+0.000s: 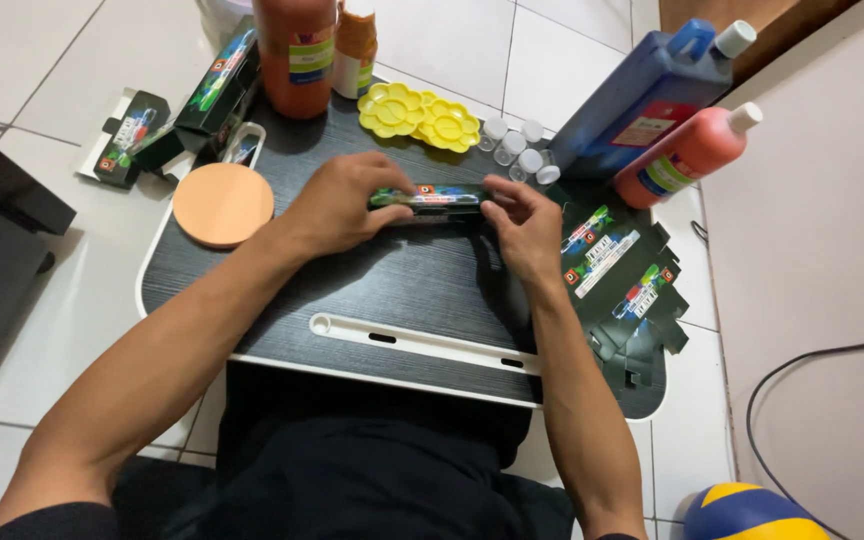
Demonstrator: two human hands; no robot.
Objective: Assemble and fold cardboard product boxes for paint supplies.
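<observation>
Hands on it now: left hand [342, 205] & right hand [524, 228] each pinch an end of the dark carton [428, 199], long axis left-to-right, mid lap desk [392, 290], prob. half-folded.

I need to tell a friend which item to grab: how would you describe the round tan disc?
Start at the dark lap table. Near its far left corner, beside the left hand, lies the round tan disc. It is the only flat, plain, peach-coloured circle there.

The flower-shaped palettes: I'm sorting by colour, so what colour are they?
Yellow palettes, clearest in the head view.
</observation>
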